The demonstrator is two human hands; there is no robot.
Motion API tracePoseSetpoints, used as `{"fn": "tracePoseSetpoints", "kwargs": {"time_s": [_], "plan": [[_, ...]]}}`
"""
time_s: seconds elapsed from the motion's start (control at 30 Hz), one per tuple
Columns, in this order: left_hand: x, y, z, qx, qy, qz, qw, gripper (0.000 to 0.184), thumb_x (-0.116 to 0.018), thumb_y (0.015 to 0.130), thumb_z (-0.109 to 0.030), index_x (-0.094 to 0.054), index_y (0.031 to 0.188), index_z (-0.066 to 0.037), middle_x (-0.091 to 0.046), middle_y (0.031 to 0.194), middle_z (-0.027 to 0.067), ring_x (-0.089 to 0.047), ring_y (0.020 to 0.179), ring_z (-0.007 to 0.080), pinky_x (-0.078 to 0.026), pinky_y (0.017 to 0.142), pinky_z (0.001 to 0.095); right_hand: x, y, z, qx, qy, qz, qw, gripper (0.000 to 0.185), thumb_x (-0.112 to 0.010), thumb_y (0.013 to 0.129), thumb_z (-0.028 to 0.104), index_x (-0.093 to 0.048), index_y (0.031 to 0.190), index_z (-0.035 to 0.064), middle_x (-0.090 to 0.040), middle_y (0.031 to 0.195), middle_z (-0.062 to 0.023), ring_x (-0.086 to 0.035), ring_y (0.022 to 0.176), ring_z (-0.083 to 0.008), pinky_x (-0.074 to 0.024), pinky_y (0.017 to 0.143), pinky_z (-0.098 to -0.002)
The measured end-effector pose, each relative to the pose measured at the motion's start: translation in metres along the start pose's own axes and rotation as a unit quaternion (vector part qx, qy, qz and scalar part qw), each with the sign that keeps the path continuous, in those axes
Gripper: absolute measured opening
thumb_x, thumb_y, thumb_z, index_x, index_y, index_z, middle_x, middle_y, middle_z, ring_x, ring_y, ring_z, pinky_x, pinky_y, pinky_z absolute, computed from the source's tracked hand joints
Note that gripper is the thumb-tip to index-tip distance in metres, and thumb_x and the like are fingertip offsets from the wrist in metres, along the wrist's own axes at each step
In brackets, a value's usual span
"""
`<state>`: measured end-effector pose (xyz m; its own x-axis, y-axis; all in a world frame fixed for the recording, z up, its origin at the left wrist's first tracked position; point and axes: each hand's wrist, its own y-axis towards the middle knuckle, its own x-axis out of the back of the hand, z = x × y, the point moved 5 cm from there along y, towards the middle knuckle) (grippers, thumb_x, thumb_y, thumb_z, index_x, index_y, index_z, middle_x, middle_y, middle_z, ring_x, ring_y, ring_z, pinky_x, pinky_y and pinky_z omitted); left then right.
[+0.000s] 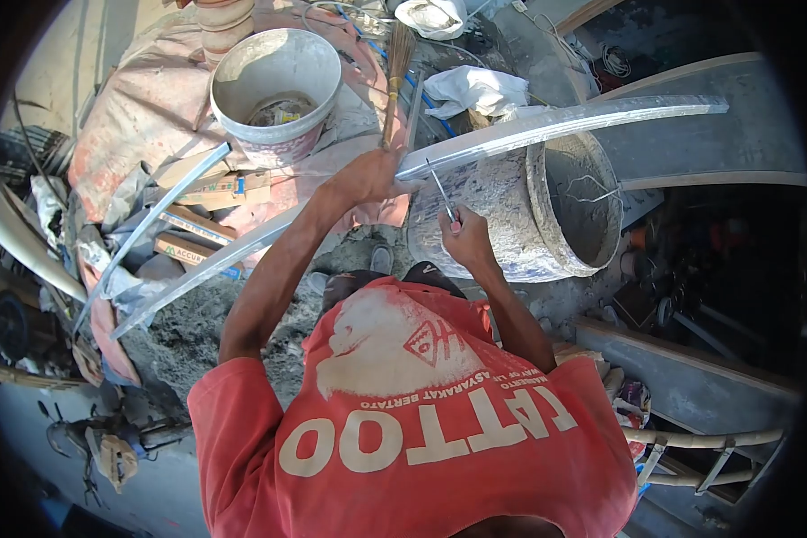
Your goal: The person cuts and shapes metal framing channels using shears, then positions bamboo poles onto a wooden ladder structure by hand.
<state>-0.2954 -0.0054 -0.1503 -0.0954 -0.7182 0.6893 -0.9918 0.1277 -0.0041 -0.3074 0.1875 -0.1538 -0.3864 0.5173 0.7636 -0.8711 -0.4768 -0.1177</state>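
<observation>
My left hand (377,176) is closed round a long silvery metal channel (565,125), which runs slantwise across the view from the lower left to the upper right. In my right hand (469,240), close in front of my body, is a slim pointed metal tool (441,190) with a red part at the grip. Its tip points up towards the channel, near my left hand; whether it touches cannot be told. Under the channel on the right, a large cement-crusted drum (484,215) lies on its side.
A whitish bucket (278,134) with a little residue stands on a pinkish tarp (143,108). Another metal strip (157,211) leans across cardboard boxes (193,247) at left. A broom (398,67) and white sacks (475,88) lie ahead. A bamboo ladder (704,439) is at lower right.
</observation>
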Motion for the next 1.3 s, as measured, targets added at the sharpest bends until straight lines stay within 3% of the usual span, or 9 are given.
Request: {"fn": "tracePoseSetpoints", "kwargs": {"time_s": [0.2, 0.3, 0.4, 0.73, 0.83, 0.9, 1.1, 1.23, 1.3], "plan": [[0.012, -0.002, -0.004, -0.007, -0.036, -0.001, 0.999, 0.047, -0.064, 0.076, -0.038, -0.055, 0.098, 0.003, -0.061, 0.076, 0.0232, -0.062, 0.073, 0.0358, -0.046, 0.068, 0.0426, 0.001, 0.001, 0.012, 0.039, 0.016, -0.036, 0.998, 0.029, -0.06, 0.08, 0.021, -0.049, 0.069, -0.0035, -0.049, 0.054, -0.0186, -0.052, 0.049, -0.0335, -0.0395, 0.05, -0.0386], [0.01, 0.0, 0.003, -0.008, -0.049, 0.029, 0.998, 0.061, -0.065, 0.074, -0.035, -0.043, 0.116, 0.004, -0.059, 0.077, 0.0266, -0.06, 0.075, 0.0401, -0.047, 0.068, 0.0437, 0.005, 0.003, 0.015, 0.014, 0.035, 0.026, 0.999, 0.029, -0.06, 0.079, 0.022, -0.05, 0.07, -0.0037, -0.05, 0.056, -0.0196, -0.052, 0.052, -0.0361, -0.0401, 0.052, -0.0392], [0.012, -0.002, -0.002, -0.01, -0.02, -0.011, 1.0, 0.045, -0.066, 0.07, -0.027, -0.053, 0.102, 0.003, -0.059, 0.08, 0.0268, -0.06, 0.077, 0.0388, -0.045, 0.07, 0.0442, 0.011, 0.001, 0.02, -0.004, 0.01, 0.053, 0.999, 0.031, -0.06, 0.08, 0.024, -0.05, 0.072, -0.0043, -0.053, 0.06, -0.0216, -0.055, 0.058, -0.0396, -0.0414, 0.054, -0.0404], [0.003, -0.006, -0.007, 0.024, 0.027, -0.015, 0.999, 0.048, -0.064, 0.069, -0.021, -0.049, 0.104, 0.007, -0.059, 0.08, 0.0278, -0.058, 0.075, 0.0415, -0.046, 0.07, 0.0439, 0.006, 0.0, 0.005, -0.026, 0.006, 0.049, 0.998, 0.034, -0.064, 0.077, 0.027, -0.052, 0.075, -0.0057, -0.055, 0.064, -0.0247, -0.057, 0.063, -0.0421, -0.043, 0.056, -0.0423], [0.002, -0.007, -0.006, 0.016, 0.003, -0.045, 0.999, 0.046, -0.065, 0.069, -0.02, -0.049, 0.104, 0.006, -0.059, 0.083, 0.0273, -0.059, 0.078, 0.041, -0.046, 0.07, 0.0435, 0.006, 0.0, 0.001, -0.013, 0.0, 0.043, 0.999, 0.033, -0.063, 0.077, 0.027, -0.052, 0.074, -0.0049, -0.054, 0.061, -0.0229, -0.057, 0.061, -0.0397, -0.0431, 0.055, -0.0412], [0.007, -0.008, -0.006, -0.023, -0.033, -0.077, 0.996, 0.046, -0.066, 0.07, -0.021, -0.05, 0.104, 0.005, -0.059, 0.089, 0.0269, -0.058, 0.083, 0.0405, -0.046, 0.071, 0.0435, 0.005, 0.004, -0.002, -0.015, 0.036, 0.087, 0.995, 0.043, -0.064, 0.079, 0.036, -0.048, 0.068, -0.0025, -0.046, 0.055, -0.0135, -0.041, 0.05, -0.0223, -0.0369, 0.05, -0.0368], [0.013, -0.009, -0.01, -0.127, 0.066, -0.136, 0.98, 0.044, -0.069, 0.071, -0.028, -0.052, 0.098, 0.002, -0.06, 0.086, 0.0226, -0.059, 0.08, 0.0393, -0.047, 0.068, 0.0436, 0.01, 0.0, 0.009, -0.022, 0.043, 0.104, 0.993, 0.041, -0.061, 0.079, 0.038, -0.05, 0.078, -0.0015, -0.046, 0.059, -0.0114, -0.041, 0.054, -0.0195, -0.0381, 0.053, -0.0346], [0.004, -0.012, -0.003, 0.004, 0.144, -0.068, 0.987, 0.047, -0.066, 0.076, -0.037, -0.05, 0.102, -0.001, -0.061, 0.081, 0.0177, -0.06, 0.069, 0.037, -0.048, 0.057, 0.044, 0.006, -0.011, 0.014, -0.064, 0.069, 0.136, 0.986, 0.039, -0.06, 0.08, 0.037, -0.05, 0.084, -0.0012, -0.049, 0.061, -0.012, -0.047, 0.056, -0.0235, -0.0399, 0.056, -0.0357], [0.004, -0.012, -0.013, -0.007, 0.15, -0.099, 0.984, 0.046, -0.065, 0.077, -0.035, -0.049, 0.103, -0.002, -0.061, 0.081, 0.0175, -0.061, 0.07, 0.0363, -0.049, 0.056, 0.0429, 0.008, -0.014, 0.02, -0.008, -0.083, 0.014, 0.996, 0.039, -0.058, 0.081, 0.036, -0.049, 0.089, -0.0012, -0.055, 0.068, -0.0162, -0.056, 0.064, -0.0325, -0.0435, 0.059, -0.0396]]}}
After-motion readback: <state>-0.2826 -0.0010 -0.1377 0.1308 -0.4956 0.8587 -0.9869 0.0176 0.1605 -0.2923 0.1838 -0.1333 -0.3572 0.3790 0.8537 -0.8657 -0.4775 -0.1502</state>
